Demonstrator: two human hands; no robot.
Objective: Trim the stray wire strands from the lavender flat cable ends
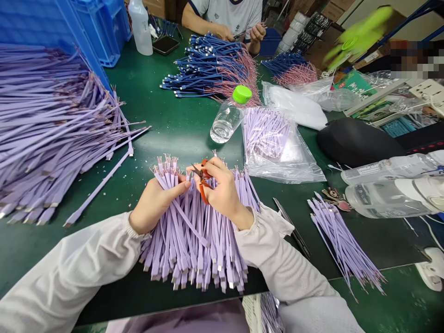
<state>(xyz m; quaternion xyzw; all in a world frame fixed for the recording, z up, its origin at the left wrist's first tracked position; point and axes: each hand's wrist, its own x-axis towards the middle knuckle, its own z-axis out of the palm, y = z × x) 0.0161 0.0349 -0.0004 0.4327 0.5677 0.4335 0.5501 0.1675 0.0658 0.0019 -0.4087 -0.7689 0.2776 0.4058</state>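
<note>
**View:** head
**Bundle:** lilac cables (pixel 197 236) are gathered on the green mat (pixel 180 134), long axis running away from the person; bare wire ends are pointed forward, plugs toward the person.
**Left hand (pixel 156 203):** is closed over the bundle's wire end, with the cables held tightly.
**Right hand (pixel 222 189):** is closed on orange snips (pixel 204 182), whose tips are aimed left at the wire ends; how far the blades are parted cannot be told.
**Left of bundle:** a large cable heap (pixel 52 129) is piled.
**Ahead of bundle:** a plastic bottle (pixel 229 115) and bagged cables (pixel 274 143) are placed, unobstructing.
**Right of bundle:** tweezers (pixel 291 226) are laid just beside it; a small cable bunch (pixel 342 238) lies farther off.
**Far beyond bundle:** blue cables (pixel 208 67) are handled near a co-worker's hands (pixel 239 34).
</note>
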